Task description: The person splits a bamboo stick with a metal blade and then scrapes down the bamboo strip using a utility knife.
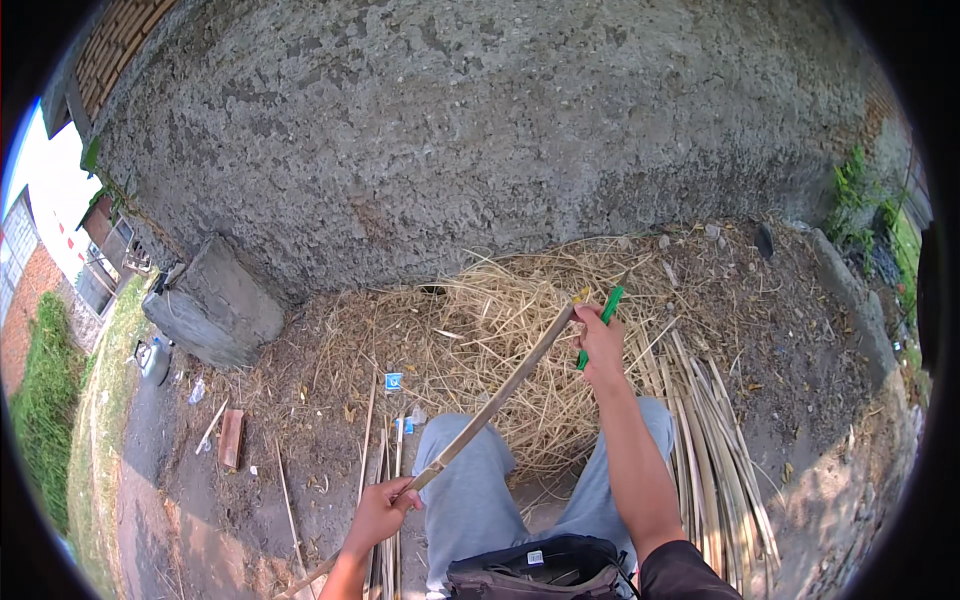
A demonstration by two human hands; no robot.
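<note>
A long bamboo strip [500, 397] slants across in front of me, from lower left up to the right, over my left knee. My left hand [379, 515] is closed round its lower part, and the strip's tail runs on behind that wrist toward the lower edge. My right hand [601, 345] is at the strip's upper end, closed on a slim green tool [611, 303] shaped like a utility knife. Its blade is not visible. The strip's upper tip, with a yellowish spot, meets the right fingers. Below lies a heap of pale bamboo shavings [520, 330].
Split bamboo strips [705, 450] lie in a bundle right of my legs; several more [381, 465] lie to the left. A rough grey wall [480, 130] stands ahead. A concrete block [225, 310], a brick piece [231, 438] and a blue packet [393, 381] are on the left ground.
</note>
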